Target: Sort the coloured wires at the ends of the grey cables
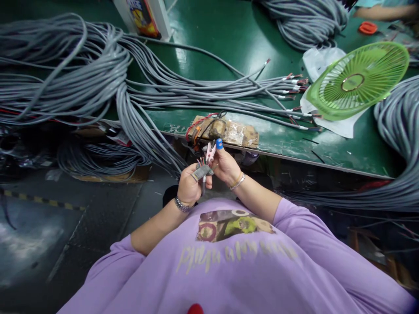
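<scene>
My left hand (pixel 191 185) is closed around the end of a grey cable (pixel 203 187), with its thin coloured wires (pixel 200 162) fanned out above the fingers. A grey cover wraps the left thumb. My right hand (pixel 226 165) meets it from the other side, fingers bent around a small pale pink clip (pixel 210 152) that looks like a clothes peg. Blue tape is wrapped on one right fingertip. The clip's lower end is close to the wires; whether it grips them is hidden by the fingers. Both hands are just in front of the table edge.
A worn block with wires (pixel 234 132) sits at the edge of the green table (pixel 196 56). Grey cables (pixel 196 89) with stripped ends lie across it, beside large coils (pixel 65 74). A green fan (pixel 356 83) stands right. Another person's arm (pixel 382 12) shows far right.
</scene>
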`<control>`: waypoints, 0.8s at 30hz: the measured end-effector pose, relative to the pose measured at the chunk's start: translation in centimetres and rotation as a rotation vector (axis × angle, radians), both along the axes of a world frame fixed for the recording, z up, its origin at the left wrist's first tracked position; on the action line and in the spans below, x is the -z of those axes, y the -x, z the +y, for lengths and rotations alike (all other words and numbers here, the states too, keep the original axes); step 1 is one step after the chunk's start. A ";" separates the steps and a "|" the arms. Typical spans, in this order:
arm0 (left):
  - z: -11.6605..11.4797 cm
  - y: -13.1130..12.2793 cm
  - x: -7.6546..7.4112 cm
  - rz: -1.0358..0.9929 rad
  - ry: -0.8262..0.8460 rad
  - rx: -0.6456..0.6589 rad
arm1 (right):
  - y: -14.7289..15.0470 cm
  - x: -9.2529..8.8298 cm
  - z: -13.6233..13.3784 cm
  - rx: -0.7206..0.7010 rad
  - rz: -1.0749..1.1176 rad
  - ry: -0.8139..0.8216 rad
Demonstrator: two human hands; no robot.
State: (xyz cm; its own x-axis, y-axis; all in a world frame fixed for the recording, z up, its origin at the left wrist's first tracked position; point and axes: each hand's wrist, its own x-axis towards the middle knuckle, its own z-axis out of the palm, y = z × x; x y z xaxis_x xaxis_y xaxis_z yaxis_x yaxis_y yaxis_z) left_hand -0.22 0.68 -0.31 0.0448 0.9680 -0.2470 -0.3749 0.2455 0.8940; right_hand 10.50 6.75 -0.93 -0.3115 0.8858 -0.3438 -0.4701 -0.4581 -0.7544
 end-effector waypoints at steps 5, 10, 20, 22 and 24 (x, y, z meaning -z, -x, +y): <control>-0.1 0.1 0.2 0.030 0.033 0.000 | 0.3 -0.1 -0.1 0.100 0.114 0.074; -0.3 0.0 -0.1 0.070 0.010 -0.018 | -0.2 0.4 -0.3 0.033 0.167 0.145; -2.1 0.8 0.9 0.187 -0.104 -0.080 | -2.4 -0.4 -1.2 -0.192 0.167 0.135; -2.0 0.9 1.1 0.191 -0.113 -0.086 | -2.8 -0.4 -1.4 -0.259 0.146 0.101; -1.9 0.9 1.2 0.192 -0.107 -0.077 | -3.1 -0.3 -1.8 -0.310 0.110 0.067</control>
State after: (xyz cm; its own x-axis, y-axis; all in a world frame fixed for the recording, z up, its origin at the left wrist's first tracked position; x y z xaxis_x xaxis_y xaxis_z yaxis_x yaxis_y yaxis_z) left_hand -1.11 -1.23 -1.52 -0.0686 0.9878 -0.1398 -0.2095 0.1227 0.9701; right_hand 13.64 4.96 -0.63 -0.6012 0.7195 -0.3477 -0.3771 -0.6391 -0.6703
